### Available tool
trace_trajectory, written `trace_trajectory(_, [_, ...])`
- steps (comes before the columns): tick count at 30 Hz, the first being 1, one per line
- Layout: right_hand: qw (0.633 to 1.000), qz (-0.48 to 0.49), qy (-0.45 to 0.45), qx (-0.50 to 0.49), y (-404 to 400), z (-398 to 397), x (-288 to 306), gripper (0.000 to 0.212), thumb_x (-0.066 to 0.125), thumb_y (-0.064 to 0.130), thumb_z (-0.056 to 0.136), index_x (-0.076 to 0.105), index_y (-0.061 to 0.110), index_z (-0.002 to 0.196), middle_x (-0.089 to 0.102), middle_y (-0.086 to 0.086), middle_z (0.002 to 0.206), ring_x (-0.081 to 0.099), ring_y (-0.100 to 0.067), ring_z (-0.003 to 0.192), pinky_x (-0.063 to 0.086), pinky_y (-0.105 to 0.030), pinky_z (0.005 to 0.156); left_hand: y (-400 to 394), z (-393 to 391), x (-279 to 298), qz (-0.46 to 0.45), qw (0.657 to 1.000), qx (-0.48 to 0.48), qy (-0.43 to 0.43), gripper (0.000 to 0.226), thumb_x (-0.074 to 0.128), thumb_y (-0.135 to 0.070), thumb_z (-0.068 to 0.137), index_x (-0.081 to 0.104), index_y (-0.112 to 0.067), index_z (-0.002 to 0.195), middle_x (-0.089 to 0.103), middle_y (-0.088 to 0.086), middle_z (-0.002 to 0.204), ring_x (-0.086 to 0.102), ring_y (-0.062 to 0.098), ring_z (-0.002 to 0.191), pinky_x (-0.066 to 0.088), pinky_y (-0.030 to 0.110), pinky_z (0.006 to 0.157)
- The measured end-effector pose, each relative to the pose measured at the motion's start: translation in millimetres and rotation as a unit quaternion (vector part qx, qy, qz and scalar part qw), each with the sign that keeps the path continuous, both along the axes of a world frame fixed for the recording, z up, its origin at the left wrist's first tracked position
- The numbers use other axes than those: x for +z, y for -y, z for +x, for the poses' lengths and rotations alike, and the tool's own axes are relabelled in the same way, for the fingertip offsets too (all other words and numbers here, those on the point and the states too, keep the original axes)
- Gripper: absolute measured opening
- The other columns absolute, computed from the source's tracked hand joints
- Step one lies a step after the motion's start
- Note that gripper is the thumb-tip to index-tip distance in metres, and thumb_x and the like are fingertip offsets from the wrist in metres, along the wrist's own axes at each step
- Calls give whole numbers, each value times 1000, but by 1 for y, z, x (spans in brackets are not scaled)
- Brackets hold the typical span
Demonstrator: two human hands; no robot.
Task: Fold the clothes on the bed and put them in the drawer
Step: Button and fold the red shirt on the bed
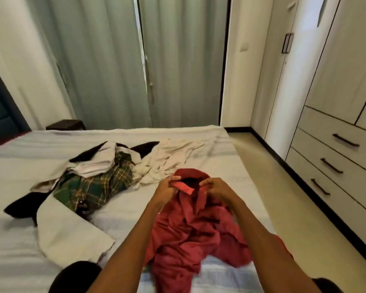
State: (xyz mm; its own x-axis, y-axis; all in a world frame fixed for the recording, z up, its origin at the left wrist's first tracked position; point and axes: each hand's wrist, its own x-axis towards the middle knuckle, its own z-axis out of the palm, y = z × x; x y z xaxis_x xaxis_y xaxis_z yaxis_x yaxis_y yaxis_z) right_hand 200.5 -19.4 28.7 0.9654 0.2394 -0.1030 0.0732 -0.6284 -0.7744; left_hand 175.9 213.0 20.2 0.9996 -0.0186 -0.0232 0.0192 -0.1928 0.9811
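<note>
red shirt (190, 233) crumpled on bed (19, 240) near edge | left hand (167, 190), right hand (215, 188) each pinch its collar | pile (93, 182) unfolded, drawers (334, 161) closed | risk: uneven hold skews fold, hem slips off

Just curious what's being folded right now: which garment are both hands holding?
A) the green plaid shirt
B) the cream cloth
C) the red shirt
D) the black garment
C: the left hand and right hand both grip the collar end of the red shirt, while the other clothes lie untouched further left on the bed.
</note>
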Motion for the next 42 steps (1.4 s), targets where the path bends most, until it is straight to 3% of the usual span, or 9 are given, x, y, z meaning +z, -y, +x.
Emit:
trace_trajectory(4, [998,-55,44,7,3,-2,-37,15,72,24,84,76,36,91,74,14,105,66,-7,97,49,-26,79,-6,9,-35,159,987,1,25,27,73,-6,84,67,-25,102,68,1,110,62,12,95,48,12,71])
trace_trajectory(9, [999,7,-1,35,4,20,-59,61,46,-8,71,70,18,121,64,2,117,63,-23,115,55,-32,87,-17,25,-50,268,960,18,76,14,68,-15,89,70,-29,86,64,-2,91,59,9,83,41,23,72])
trace_trajectory(14, [999,-33,41,12,-7,33,-67,62,50,0,73,64,19,131,55,-9,123,57,-27,118,48,-35,95,-14,36,-64,293,955,-1,51,47,51,13,83,67,-11,120,53,4,107,57,18,96,39,2,74])
trace_trajectory(21, [952,-244,182,38,-7,35,-79,29,62,37,91,72,34,118,34,-4,153,45,-32,124,48,-41,88,-14,43,-80,471,862,20,185,8,71,-19,84,71,-23,91,51,2,110,46,23,99,46,37,82])
trace_trajectory(25, [899,-297,315,64,-2,38,-92,24,68,28,79,78,37,99,33,-4,161,35,-38,140,47,-56,98,-19,48,-83,558,806,-86,177,35,70,-15,73,67,-30,104,41,1,149,44,35,120,42,42,90])
trace_trajectory(28, [863,-319,360,155,-2,46,-99,34,74,27,82,73,37,114,31,0,163,24,-36,149,37,-57,111,-25,52,-83,589,777,-155,161,45,61,-15,78,62,-26,121,36,-1,156,38,34,129,38,44,99])
trace_trajectory(31, [848,-309,366,227,-5,47,-105,36,65,41,89,65,37,125,37,6,159,19,-31,153,23,-53,119,-30,59,-90,577,786,-156,162,40,61,-13,84,62,-15,124,50,7,141,45,35,120,43,45,100])
trace_trajectory(35, [850,-308,358,233,-13,46,-113,31,46,48,94,70,38,111,70,13,118,45,-23,140,29,-48,115,-34,67,-96,569,789,-153,173,28,60,-24,93,67,-17,119,56,7,119,48,31,108,45,43,94])
trace_trajectory(42, [852,-285,378,225,-22,48,-121,27,57,55,87,68,34,99,63,12,89,60,-17,97,45,-46,99,-27,70,-90,478,865,-73,137,23,51,-47,97,65,-40,114,53,-6,108,56,16,100,48,33,72])
